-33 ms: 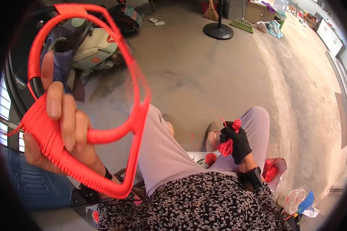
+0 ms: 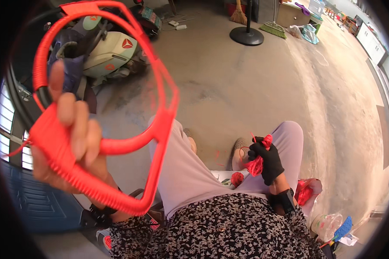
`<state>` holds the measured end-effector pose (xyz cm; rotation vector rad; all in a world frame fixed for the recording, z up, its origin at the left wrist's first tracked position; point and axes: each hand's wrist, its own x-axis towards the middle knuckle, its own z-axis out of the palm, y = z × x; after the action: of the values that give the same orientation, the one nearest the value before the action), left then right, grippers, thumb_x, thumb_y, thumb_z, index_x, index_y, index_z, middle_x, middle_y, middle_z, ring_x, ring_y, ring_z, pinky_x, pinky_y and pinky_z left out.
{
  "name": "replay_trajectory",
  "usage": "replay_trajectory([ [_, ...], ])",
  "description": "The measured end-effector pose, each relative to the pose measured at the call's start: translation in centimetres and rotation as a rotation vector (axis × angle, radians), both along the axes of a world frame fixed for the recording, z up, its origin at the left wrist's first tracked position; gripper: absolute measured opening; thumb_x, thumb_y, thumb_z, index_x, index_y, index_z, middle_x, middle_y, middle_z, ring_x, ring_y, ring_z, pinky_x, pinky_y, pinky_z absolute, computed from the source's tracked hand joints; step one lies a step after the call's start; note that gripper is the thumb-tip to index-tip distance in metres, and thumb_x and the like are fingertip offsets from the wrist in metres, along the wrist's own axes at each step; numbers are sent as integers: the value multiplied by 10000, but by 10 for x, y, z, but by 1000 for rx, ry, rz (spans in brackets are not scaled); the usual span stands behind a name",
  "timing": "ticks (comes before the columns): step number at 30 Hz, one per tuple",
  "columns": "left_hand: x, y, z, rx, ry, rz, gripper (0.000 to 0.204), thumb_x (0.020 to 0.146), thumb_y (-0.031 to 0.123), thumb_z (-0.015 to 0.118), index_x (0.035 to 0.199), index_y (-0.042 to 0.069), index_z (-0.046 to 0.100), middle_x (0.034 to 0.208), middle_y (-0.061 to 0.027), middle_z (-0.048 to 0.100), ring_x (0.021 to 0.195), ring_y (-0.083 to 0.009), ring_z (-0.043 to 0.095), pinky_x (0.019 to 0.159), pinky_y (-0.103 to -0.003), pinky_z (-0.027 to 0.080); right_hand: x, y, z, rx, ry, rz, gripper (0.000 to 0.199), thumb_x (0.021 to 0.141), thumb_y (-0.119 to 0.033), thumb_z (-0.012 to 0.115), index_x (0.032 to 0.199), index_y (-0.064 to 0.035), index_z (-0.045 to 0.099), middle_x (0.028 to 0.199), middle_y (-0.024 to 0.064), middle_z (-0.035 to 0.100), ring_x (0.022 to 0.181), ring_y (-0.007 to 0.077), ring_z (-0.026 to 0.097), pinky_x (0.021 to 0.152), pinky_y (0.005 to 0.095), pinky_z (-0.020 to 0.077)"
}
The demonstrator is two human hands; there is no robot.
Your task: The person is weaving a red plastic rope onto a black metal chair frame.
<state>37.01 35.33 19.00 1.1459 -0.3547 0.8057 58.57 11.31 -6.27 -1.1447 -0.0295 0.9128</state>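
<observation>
Raised at the left, my bare left hand [image 2: 75, 134] is wrapped around a looped frame bound in red cord [image 2: 157, 151]. The frame has a round ring joined to an angular outer bar. Tight windings cover nearly all of it, but a short black stretch [image 2: 43, 96] shows above my fingers. A loose red cord end [image 2: 15, 150] sticks out beside my hand. Over my right thigh, my right hand [image 2: 267, 162], in a black glove, is closed on a bundle of red cord [image 2: 255, 166]. Thin strands stand out from that bundle.
A pale scooter [image 2: 110, 54] stands behind the frame. A dark blue panelled surface [image 2: 43, 198] lies at lower left. Red material in a bag [image 2: 307, 190] and a clear plastic container [image 2: 326, 225] sit at my right. Farther off are a round black stand base [image 2: 246, 36] and a broom [image 2: 273, 29].
The red-bound frame has shifted slightly to the right and tilted, with my left hand blurred by motion. My right hand keeps its hold on the cord bundle.
</observation>
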Motion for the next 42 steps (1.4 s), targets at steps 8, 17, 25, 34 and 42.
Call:
replay_trajectory([
  [8,-26,-31,-159,-199,686,312,675,842,384,649,1308,-51,426,1069,-149,613,926,-224,627,844,-369,514,-8,-5,44,-77,-166,114,155,827,-74,651,917,26,574,789,111,625,667,169,628,583,277,509],
  [17,-10,-56,-186,-449,758,106,541,860,252,647,1279,-40,470,1104,-113,618,992,-214,618,861,-346,507,-38,86,81,247,-959,530,291,679,39,721,950,-33,645,894,89,658,821,185,637,745,303,507],
  [25,-28,-54,-210,-634,664,-155,529,895,297,625,1283,-31,473,1190,-90,584,1063,-151,564,904,-292,456,-51,101,93,47,-1346,631,346,629,2,696,946,-131,658,932,63,652,829,267,646,684,358,522],
  [34,-22,-48,-218,-539,643,-253,624,865,369,662,1291,-46,472,1207,-91,573,1098,-147,542,944,-304,428,-55,100,100,-88,-1545,669,304,637,-63,703,917,-169,649,881,14,654,771,233,646,592,358,506],
  [42,-21,-49,-218,-654,632,-223,581,857,320,683,1275,-33,488,1187,-88,585,1087,-150,558,944,-309,446,-60,106,109,-180,-1776,754,283,666,-132,693,937,-149,612,827,39,636,689,255,639,545,371,488],
])
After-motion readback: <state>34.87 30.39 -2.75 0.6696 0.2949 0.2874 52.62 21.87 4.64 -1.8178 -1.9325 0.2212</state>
